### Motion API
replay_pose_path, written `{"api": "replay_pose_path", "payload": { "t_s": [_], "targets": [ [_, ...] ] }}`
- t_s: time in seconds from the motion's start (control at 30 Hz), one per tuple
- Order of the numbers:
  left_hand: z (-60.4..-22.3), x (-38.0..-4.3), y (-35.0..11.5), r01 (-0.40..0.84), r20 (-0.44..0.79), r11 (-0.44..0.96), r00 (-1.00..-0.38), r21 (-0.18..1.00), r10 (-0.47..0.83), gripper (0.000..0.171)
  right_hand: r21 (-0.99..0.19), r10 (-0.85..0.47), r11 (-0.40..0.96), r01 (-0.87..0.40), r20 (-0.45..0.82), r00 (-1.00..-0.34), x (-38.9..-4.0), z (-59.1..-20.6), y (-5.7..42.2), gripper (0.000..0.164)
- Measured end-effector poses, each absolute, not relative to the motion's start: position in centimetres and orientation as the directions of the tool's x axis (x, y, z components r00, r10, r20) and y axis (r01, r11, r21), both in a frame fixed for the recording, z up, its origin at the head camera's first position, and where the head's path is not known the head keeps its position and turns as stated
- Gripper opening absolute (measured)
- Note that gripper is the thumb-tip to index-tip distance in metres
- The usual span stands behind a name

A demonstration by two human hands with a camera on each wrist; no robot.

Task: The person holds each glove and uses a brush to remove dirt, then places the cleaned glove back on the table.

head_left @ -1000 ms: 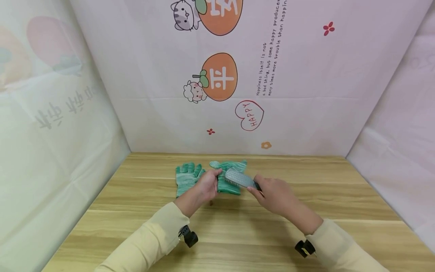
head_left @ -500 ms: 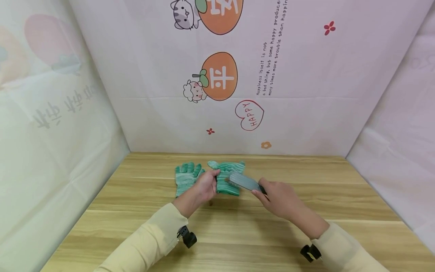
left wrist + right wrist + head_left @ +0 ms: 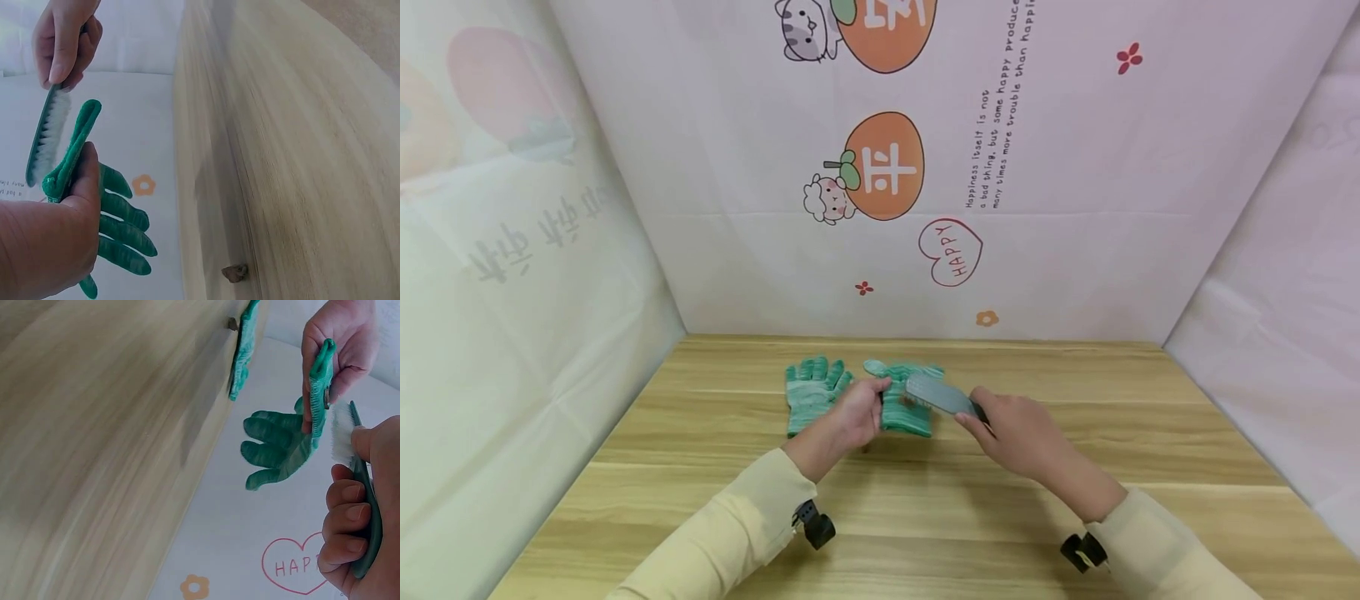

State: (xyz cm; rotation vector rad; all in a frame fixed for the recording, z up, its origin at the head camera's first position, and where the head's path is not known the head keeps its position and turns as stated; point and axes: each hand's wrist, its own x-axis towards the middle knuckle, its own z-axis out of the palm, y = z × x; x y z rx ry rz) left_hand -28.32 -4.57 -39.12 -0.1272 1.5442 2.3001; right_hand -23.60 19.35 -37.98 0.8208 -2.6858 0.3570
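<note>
My left hand (image 3: pixel 859 414) pinches a green-and-white knit glove (image 3: pixel 907 419) by its cuff and holds it up off the table. In the left wrist view the fingers of that glove (image 3: pixel 125 228) hang loose past the hand. A small brown spot (image 3: pixel 326 397) shows on the glove's face in the right wrist view. My right hand (image 3: pixel 1018 435) grips a brush (image 3: pixel 938 393) with a grey-green back by its handle. Its white bristles (image 3: pixel 55 128) face the glove, close beside it. A second matching glove (image 3: pixel 808 400) lies flat on the table, left of the held one, partly covered by my left arm.
The wood-grain table (image 3: pixel 917 533) is bounded by a printed white cloth at the back (image 3: pixel 760 275) and white cloth on both sides. A small brown lump (image 3: pixel 235 272) lies on the table below the left hand. Black cameras are strapped to both wrists.
The brush and right hand have shifted slightly right from a second ago. The held glove's fingers have dipped a little, and the left hand stays in nearly the same place.
</note>
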Motion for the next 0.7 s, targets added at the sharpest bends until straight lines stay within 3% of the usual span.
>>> {"api": "replay_pose_path", "payload": {
  "t_s": [0.33,0.57,0.7],
  "targets": [
    [-39.1,-27.8,-3.9,-0.370,-0.266,-0.325,-0.908,0.870,0.322,0.028,-0.067,-0.530,0.803,-0.593,0.375,-0.760,-24.2,-38.0,18.1,0.030],
    [-39.4,-28.0,-4.5,-0.378,-0.283,-0.322,-0.909,0.868,0.305,0.023,-0.053,-0.541,0.795,-0.605,0.388,-0.746,-24.2,-38.2,18.0,0.029],
    [-39.3,-28.2,-4.8,-0.374,-0.269,-0.328,-0.907,0.868,0.324,0.030,-0.073,-0.529,0.802,-0.593,0.377,-0.761,-24.2,-38.4,18.2,0.027]
  ]
}}
